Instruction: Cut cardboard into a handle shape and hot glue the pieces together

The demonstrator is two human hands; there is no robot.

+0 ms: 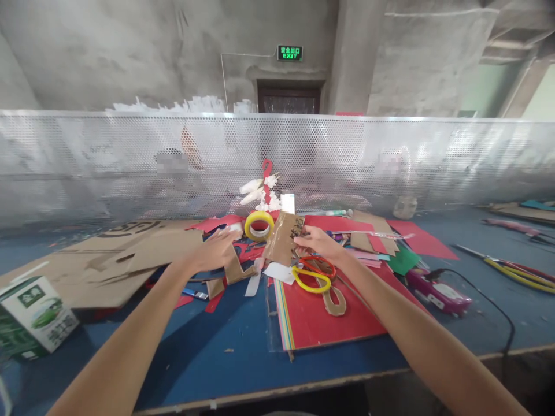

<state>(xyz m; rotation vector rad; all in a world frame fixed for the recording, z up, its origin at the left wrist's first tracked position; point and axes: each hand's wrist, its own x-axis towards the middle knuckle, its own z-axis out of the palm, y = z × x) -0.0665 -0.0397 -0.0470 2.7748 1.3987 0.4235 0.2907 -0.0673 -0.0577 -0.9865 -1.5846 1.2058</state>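
My right hand [315, 241] pinches the edge of a brown cardboard cutout [281, 240] that stands tilted over the red paper. My left hand [219, 247] reaches forward with fingers stretched out, its fingertips close to a yellow tape roll [259, 225]; it holds nothing that I can see. Yellow and red-handled scissors [314, 273] lie just below my right wrist on a stack of coloured paper [329, 318] with a red sheet on top. Small cardboard offcuts [236, 270] lie between my two hands.
Large cardboard sheets [108, 260] cover the left of the blue table [208, 358]. A green-and-white carton [37, 315] stands at the front left. A purple glue gun [437, 292] with a black cord lies at the right. A perforated metal screen [390, 156] runs along the back.
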